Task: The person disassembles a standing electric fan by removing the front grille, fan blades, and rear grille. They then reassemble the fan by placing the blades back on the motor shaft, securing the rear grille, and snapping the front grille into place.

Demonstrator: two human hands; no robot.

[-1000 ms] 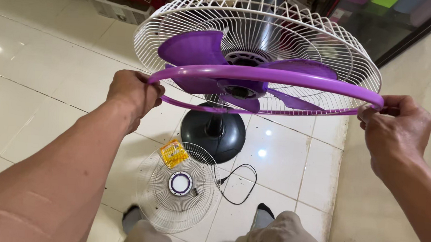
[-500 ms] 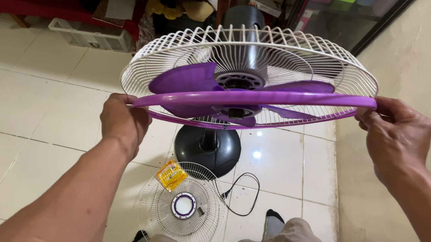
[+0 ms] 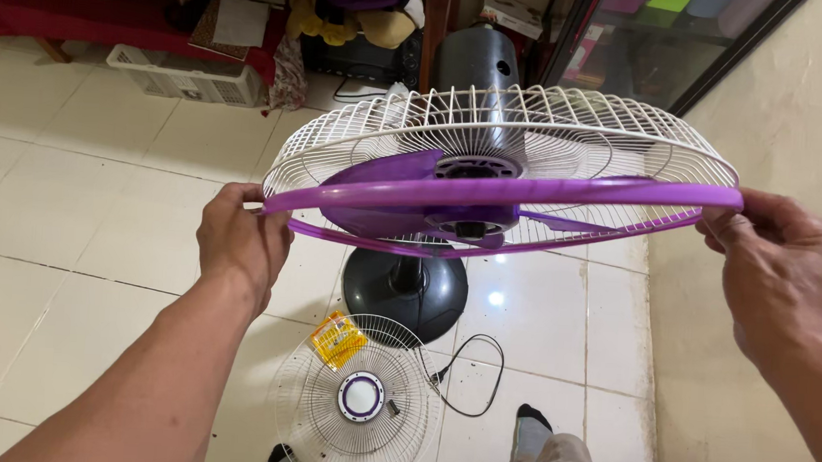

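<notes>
Purple ring (image 3: 504,191): plastic grille rim, held level at the near edge of the white rear grille (image 3: 532,124) of a standing fan. My left hand (image 3: 242,240) closed on its left end; my right hand (image 3: 784,268) pinching its right end. Purple blades (image 3: 385,182): behind the ring, inside the grille. Black round base (image 3: 405,292): on the tiled floor (image 3: 78,230) below. White front grille (image 3: 358,399): flat on the floor, near. Yellow packet (image 3: 338,339): touching its far-left edge. Black cord (image 3: 474,373): right of it.
</notes>
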